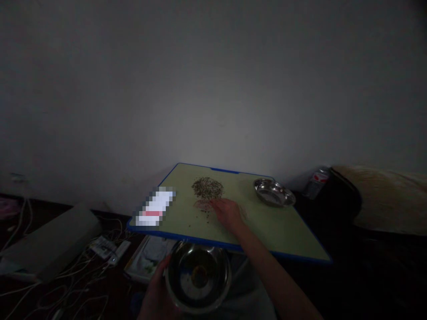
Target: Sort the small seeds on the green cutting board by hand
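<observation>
My left hand (158, 291) grips the side of a shiny metal bowl (171, 293), held tilted just under the table's front edge. A small brownish patch shows at the bottom of that bowl. On the pale green tabletop lies a spread heap of small dark and light grains (207, 188). My right hand (228, 214) is at the near side of the heap, fingers drawn together and pointing left. By its fingertips is a faint pinkish, see-through patch (202, 205); whether the fingers hold it is unclear. A few grains lie scattered nearer me.
The blue-edged folding table (267, 235) stands against the wall. On its right sits a second shallow metal bowl (274, 193), on its left a blurred-out bright phone-like slab (155, 208). A plastic bottle (316, 182) stands beyond the right edge. Cables and a power strip (118, 253) lie on the floor at left.
</observation>
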`<state>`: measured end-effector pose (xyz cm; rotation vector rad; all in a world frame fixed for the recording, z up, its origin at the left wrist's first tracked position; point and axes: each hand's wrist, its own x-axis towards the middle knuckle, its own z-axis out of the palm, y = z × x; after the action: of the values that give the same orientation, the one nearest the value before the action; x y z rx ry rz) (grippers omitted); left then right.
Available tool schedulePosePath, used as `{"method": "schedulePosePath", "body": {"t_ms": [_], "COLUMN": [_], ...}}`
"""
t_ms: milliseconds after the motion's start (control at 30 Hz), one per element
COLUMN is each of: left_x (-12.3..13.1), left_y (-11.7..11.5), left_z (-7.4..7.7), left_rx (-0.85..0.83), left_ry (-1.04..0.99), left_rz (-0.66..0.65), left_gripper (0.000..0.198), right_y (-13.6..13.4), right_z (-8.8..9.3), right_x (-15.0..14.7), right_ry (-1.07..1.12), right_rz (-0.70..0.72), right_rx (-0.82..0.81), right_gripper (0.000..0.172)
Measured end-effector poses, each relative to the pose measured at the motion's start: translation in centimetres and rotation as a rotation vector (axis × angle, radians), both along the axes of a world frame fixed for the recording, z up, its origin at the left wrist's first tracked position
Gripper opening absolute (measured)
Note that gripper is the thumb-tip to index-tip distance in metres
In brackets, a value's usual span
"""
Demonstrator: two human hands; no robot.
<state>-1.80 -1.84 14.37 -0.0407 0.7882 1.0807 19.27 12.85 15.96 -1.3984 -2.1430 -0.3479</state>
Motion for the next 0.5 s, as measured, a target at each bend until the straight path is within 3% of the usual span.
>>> {"method": "schedulePosePath", "body": {"t_ms": [333, 500], "left_x": [-0.16, -0.04], "left_y": [0.22, -0.04], "left_z": [0.21, 0.68], "left_rx": [-0.036, -0.014], "left_ry": [-0.092, -0.025], "left_rz": [0.009, -0.001], "left_gripper": [0.018, 0.013], "right_y": [0.16, 0.22], "right_z": [-0.25, -0.12], "right_x": [-0.01, 0.02], "right_ry": [0.000, -0.012], "right_rz": [0.015, 0.005], "right_rx": [0.009, 0.016], "right_gripper": [0.021, 0.021]}}
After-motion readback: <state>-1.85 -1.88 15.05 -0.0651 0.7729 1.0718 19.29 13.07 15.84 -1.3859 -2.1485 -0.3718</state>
